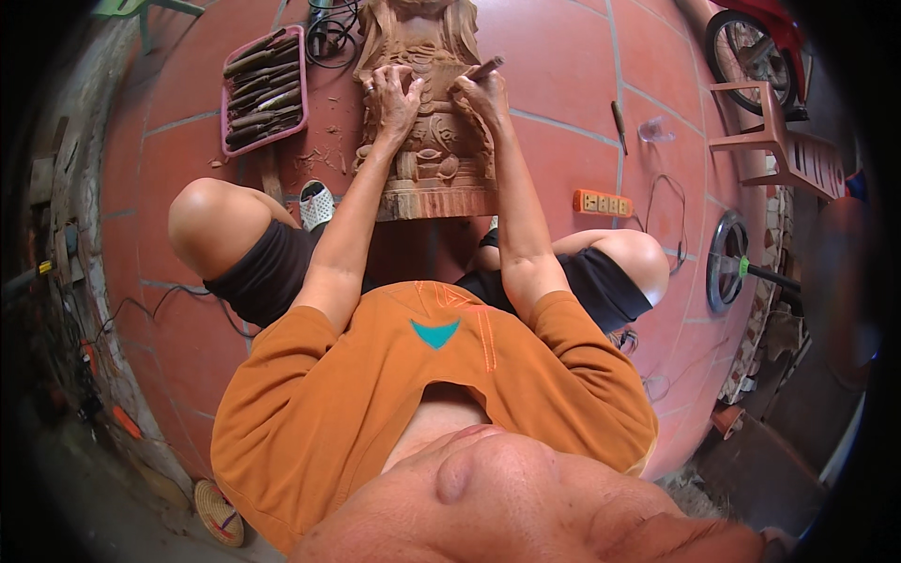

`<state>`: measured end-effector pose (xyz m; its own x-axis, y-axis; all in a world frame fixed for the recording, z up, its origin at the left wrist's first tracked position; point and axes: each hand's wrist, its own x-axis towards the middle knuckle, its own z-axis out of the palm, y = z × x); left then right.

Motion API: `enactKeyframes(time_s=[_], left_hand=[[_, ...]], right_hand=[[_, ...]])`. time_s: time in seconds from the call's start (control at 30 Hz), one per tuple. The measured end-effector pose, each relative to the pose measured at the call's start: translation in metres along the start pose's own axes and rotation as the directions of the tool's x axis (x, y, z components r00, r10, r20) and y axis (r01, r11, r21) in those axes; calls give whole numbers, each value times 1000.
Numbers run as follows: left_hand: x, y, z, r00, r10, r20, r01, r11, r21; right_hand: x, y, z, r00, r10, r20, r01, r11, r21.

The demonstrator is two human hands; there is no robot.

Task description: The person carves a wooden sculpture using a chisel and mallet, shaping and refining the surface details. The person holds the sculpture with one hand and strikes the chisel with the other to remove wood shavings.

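Note:
A carved wooden statue (436, 141) lies on the red tiled floor between my knees, its base toward me. My left hand (396, 97) rests flat on the carving, fingers spread over the relief. My right hand (481, 94) is closed around a wood-handled chisel (487, 67), whose handle end sticks out above my fingers; the blade is hidden against the wood. Both forearms reach straight forward from my orange shirt.
A pink tray (225, 122) of several wooden-handled chisels lies at the left. Cables and a power tool (324, 33) sit behind it. An orange power strip (603, 203), a loose tool (619, 127), a plastic chair (784, 141), a wheel (727, 261) and a motorbike tyre (741, 52) are at the right.

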<state>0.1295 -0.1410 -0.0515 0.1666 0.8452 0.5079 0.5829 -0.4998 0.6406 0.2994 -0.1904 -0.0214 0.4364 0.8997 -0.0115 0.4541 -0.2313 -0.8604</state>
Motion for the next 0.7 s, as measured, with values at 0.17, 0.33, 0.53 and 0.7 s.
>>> enactKeyframes(time_s=[0.17,0.33,0.53,0.7], left_hand=[[1,-2,2,1000,14,12,-13,999,-38],[1,-8,4,1000,6,-1,-6,1000,-17],[1,-6,5,999,-32,7,32,999,22],[-1,0,5,1000,-19,17,19,1000,1]], right_hand=[[-15,0,7,995,-48,91,14,940,341],[-16,-9,-5,971,-27,238,-62,931,359],[-16,-4,12,989,-105,108,88,984,154],[-3,4,1,990,-69,119,89,982,-168]])
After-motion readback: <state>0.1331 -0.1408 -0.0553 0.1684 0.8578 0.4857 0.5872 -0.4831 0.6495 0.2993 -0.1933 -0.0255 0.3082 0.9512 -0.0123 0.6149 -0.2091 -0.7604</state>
